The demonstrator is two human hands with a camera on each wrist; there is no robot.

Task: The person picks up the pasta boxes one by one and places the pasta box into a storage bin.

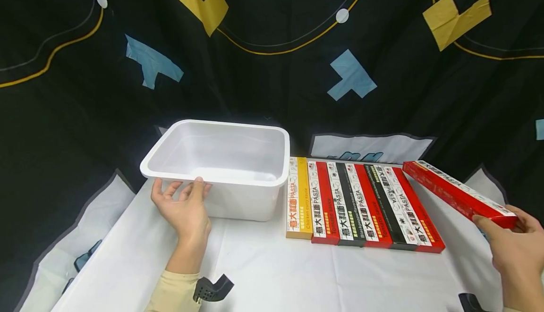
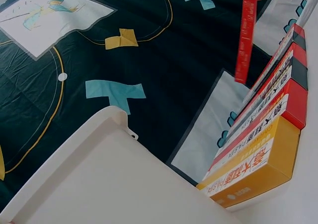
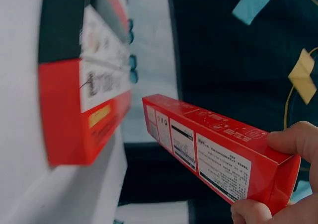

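My right hand point(image 1: 516, 243) grips one end of a red pasta box point(image 1: 456, 191), thumb on one side and fingers on the other. In the right wrist view this pasta box point(image 3: 208, 149) shows white printed panels along its side. My left hand point(image 1: 184, 208) is at the front rim of a white plastic tub point(image 1: 242, 201), fingers under the lip and thumb against it. To the tub's right lies a row of pasta boxes, with a yellow chicken curry box point(image 1: 303, 208) at the left end and a red box point(image 1: 418, 208) at the right end; red and black boxes alternate between them.
A white cloth point(image 1: 276, 274) covers the table. Behind it hangs a black curtain point(image 1: 272, 90) with yellow and blue tape pieces. The row of boxes stands close to the tub's right wall. The held box is beyond the row's right end, over the table's right edge.
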